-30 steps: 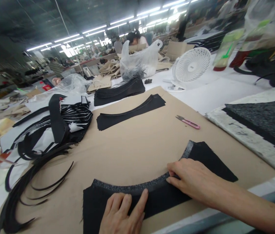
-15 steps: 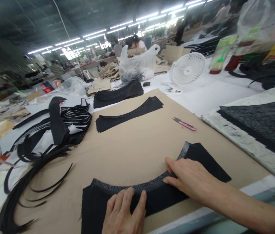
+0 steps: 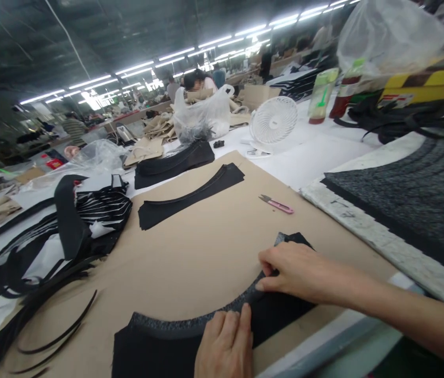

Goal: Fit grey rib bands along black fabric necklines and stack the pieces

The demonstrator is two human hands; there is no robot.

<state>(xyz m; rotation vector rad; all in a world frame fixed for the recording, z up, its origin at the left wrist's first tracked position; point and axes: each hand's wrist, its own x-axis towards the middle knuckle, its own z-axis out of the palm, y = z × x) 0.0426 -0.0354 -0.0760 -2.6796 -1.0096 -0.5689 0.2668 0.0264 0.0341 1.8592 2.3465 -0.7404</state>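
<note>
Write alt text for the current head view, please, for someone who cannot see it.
A person's left hand rests on a black fabric piece; the right hand touches its curved, speckled grey band. Farther back on the brown sheet lie pink-handled snips and another black piece, with a white fan beyond.

Lights (image 3: 134, 67) glare; distance seems blurred.

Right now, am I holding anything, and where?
Your right hand apparently pinches the curved black fabric piece by its speckled edge; left hand rests on it.
</note>
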